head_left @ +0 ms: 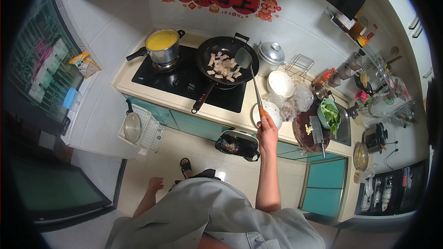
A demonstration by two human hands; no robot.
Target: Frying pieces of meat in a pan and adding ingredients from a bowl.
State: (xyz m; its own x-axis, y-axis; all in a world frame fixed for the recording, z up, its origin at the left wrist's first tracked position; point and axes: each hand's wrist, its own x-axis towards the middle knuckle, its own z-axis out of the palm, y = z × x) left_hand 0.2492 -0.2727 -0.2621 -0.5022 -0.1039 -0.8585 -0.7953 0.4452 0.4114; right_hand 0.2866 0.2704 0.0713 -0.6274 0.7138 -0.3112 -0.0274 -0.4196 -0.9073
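My right hand (267, 127) grips the orange handle of a wok spatula (256, 88), its metal blade resting against the right inner side of a black wok (204, 58). Chopped pieces of pale meat (224, 66) lie at the bottom of the wok, left of the blade. The wok sits on the right side of a black gas hob (155, 80), with its long handle pointing towards me. Low at my side hangs my left hand (156, 183), its fingers curled and nothing visible in them.
A pot with yellow contents (162, 43) stands on the left burner. Right of the hob are a lidded pot (271, 55), a white bowl (281, 83) and a plate (271, 110). A cleaver (316, 131) lies on a round chopping board (299, 124). Below hangs a lined waste bin (238, 135).
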